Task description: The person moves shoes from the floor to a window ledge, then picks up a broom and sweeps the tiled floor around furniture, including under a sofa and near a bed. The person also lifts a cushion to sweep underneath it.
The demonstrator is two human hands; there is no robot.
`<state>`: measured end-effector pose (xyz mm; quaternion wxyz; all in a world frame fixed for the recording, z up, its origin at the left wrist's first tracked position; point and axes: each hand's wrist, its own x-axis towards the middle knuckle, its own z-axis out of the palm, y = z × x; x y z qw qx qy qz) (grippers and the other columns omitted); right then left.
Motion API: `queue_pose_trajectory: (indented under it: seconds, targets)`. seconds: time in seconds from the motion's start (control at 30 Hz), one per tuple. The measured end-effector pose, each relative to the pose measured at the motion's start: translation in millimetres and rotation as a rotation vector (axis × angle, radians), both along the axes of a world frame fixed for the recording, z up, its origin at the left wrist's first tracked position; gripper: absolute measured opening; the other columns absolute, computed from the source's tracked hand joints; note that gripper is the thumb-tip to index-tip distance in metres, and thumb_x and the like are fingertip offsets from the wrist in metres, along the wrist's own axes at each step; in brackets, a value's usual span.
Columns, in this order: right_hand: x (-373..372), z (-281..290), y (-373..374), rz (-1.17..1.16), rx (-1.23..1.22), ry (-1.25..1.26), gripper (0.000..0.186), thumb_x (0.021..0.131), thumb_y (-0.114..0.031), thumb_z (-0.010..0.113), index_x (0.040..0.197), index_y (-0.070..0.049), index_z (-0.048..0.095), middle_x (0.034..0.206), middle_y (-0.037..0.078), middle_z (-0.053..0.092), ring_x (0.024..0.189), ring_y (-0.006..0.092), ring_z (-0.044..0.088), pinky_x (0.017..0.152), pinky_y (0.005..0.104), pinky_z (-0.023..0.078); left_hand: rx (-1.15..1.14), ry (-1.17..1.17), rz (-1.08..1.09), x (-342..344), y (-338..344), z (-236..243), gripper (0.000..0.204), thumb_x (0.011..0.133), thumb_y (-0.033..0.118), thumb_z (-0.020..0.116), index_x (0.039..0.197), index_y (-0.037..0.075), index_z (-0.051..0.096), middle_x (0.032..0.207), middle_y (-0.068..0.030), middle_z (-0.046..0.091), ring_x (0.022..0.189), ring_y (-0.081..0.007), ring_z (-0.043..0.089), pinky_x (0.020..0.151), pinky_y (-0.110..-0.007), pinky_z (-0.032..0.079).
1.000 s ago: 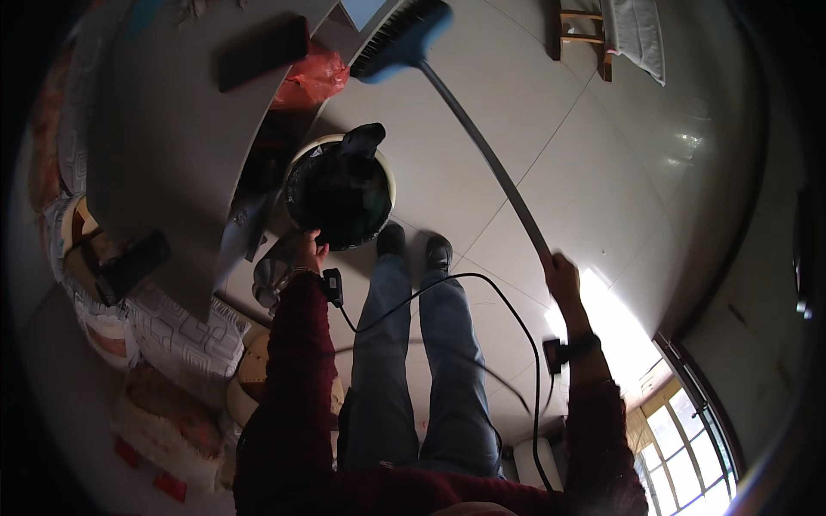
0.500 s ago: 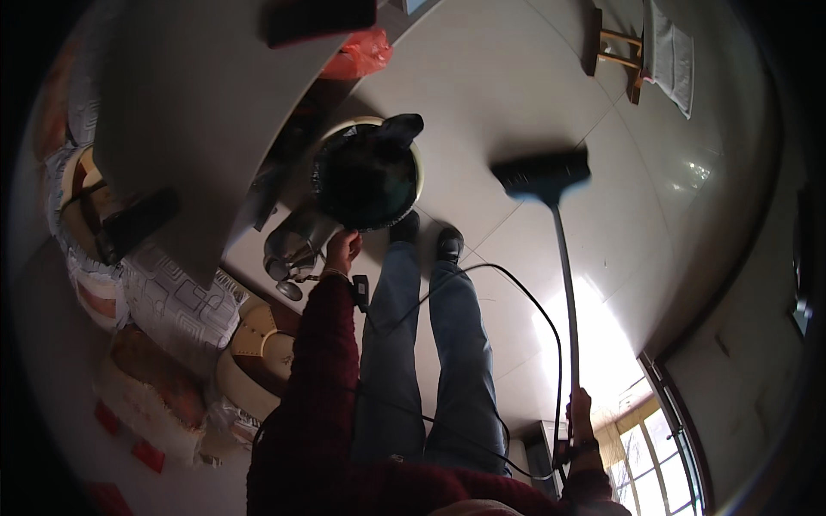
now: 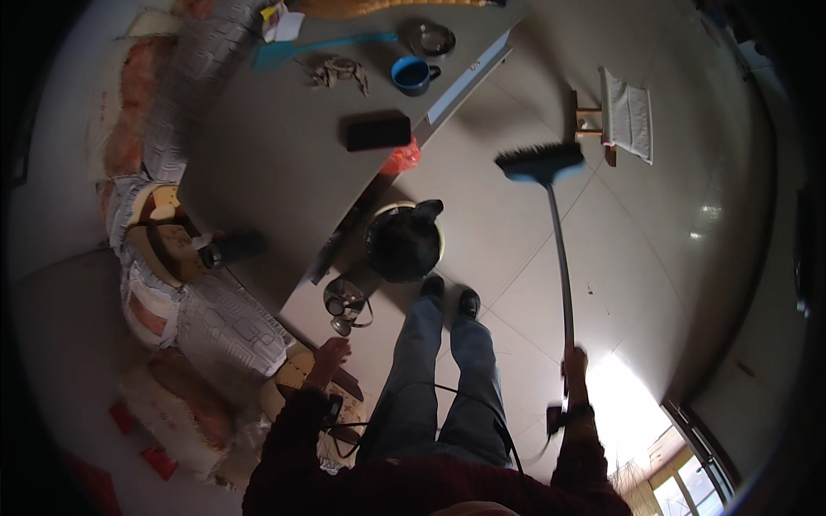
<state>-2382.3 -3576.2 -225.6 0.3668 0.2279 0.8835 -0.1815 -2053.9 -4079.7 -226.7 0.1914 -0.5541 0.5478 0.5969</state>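
Note:
My right hand is wrapped round the grey handle of a broom. The broom's blue head with black bristles lies out ahead of me on the tiled floor. My left hand is held low, its fingers loosely bent with nothing visible in them. Just beyond its fingertips stands a shiny metal kettle with a looped handle, apart from the hand. Past the kettle, by my feet, is a pale-rimmed bin lined with a black bag, a dark piece of the bag sticking up at its rim.
A grey table at left carries a black phone, a blue mug, a metal bowl and a dark bottle. A red plastic bag hangs by its edge. A folding stool stands far right; a covered sofa lines the left.
My left hand has come away from the kettle's handle and drawn back toward me. The broom stays in my right hand, its bristles now sharper in view. The whole view has shifted, showing more table.

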Motion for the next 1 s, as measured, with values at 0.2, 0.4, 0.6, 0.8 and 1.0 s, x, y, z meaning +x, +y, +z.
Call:
queue_pose_trajectory:
  seconds: [0.2, 0.4, 0.6, 0.8, 1.0]
  targets:
    - [-137, -29, -93, 0.236, -0.053, -0.037, 0.055, 0.084, -0.051, 0.045, 0.061, -0.001, 0.053, 0.051, 0.012, 0.055, 0.043, 0.0232, 0.057, 0.041, 0.0362, 0.047, 0.042, -0.12, 0.354, 91, -27, 122, 0.029, 0.082, 0.029, 0.059, 0.097, 0.005, 0.054, 0.084, -0.0058, 0.057, 0.069, -0.0178, 0.057, 0.065, -0.033, 0.048]
    - [-24, 35, -31, 0.14, 0.02, -0.146, 0.056, 0.084, -0.052, 0.045, 0.061, -0.001, 0.053, 0.047, 0.01, 0.051, 0.041, 0.0218, 0.054, 0.038, 0.0354, 0.043, 0.133, -0.138, 0.559, 169, 1, 141, 0.025, 0.086, 0.021, 0.056, 0.107, 0.008, 0.054, 0.087, -0.0058, 0.06, 0.076, -0.0184, 0.06, 0.068, -0.036, 0.048]
    - [1, 144, 9, -0.265, -0.063, -0.149, 0.043, 0.086, -0.033, 0.052, 0.054, -0.008, 0.041, 0.042, 0.003, 0.041, 0.03, 0.0136, 0.036, 0.029, 0.0289, 0.025, 0.256, -0.081, 0.638, 172, 35, 109, 0.027, 0.086, 0.021, 0.055, 0.11, 0.009, 0.052, 0.092, -0.0074, 0.06, 0.081, -0.0208, 0.061, 0.07, -0.036, 0.049]
    - [-38, 153, -10, -0.096, 0.004, -0.075, 0.049, 0.084, -0.044, 0.052, 0.057, -0.004, 0.048, 0.046, 0.008, 0.05, 0.036, 0.0202, 0.051, 0.033, 0.0351, 0.041, 0.169, 0.011, 0.636, 80, 32, 129, 0.028, 0.085, 0.022, 0.054, 0.11, 0.009, 0.051, 0.1, -0.0089, 0.058, 0.091, -0.022, 0.059, 0.079, -0.035, 0.047]
    - [-158, 82, -99, 0.406, 0.068, 0.038, 0.042, 0.085, -0.042, 0.042, 0.091, -0.003, 0.056, 0.085, 0.021, 0.063, 0.083, 0.0364, 0.061, 0.075, 0.0477, 0.047, 0.066, 0.022, 0.669, 23, 29, 160, 0.028, 0.087, 0.024, 0.054, 0.111, 0.01, 0.05, 0.102, -0.007, 0.056, 0.092, -0.0184, 0.057, 0.081, -0.034, 0.045]
